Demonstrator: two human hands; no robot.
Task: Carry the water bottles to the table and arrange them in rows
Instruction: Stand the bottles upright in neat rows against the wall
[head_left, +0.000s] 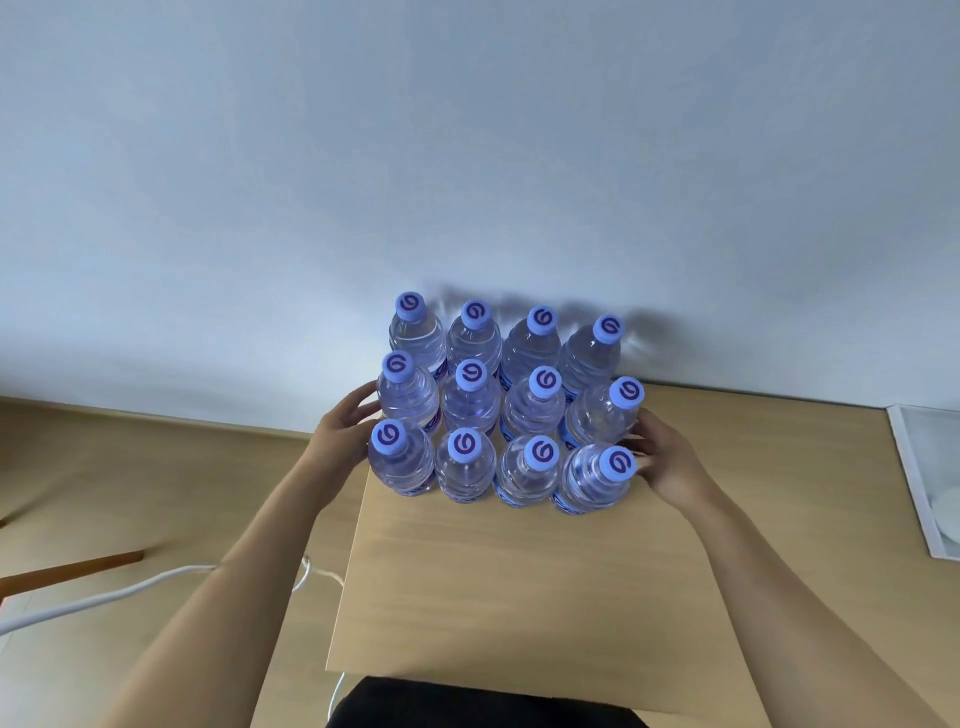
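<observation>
1. Pale wall behind; wooden table (509, 582) bears twelve water bottles (506, 410) between our hands.
2. Left hand (340, 428) and right hand (662, 460) press the block's sides, fingers relaxed.
3. We judge them heavy, slick; hold low.

Wooden table (493, 582): 12 upright water bottles (470, 402), 3 rows.

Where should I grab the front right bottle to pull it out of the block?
Take the front right bottle by its neck, just under the blue cap, coming from above. Its left and rear sides are packed against neighbours and the right hand lies along its right, so only the top offers a free grip.
</observation>
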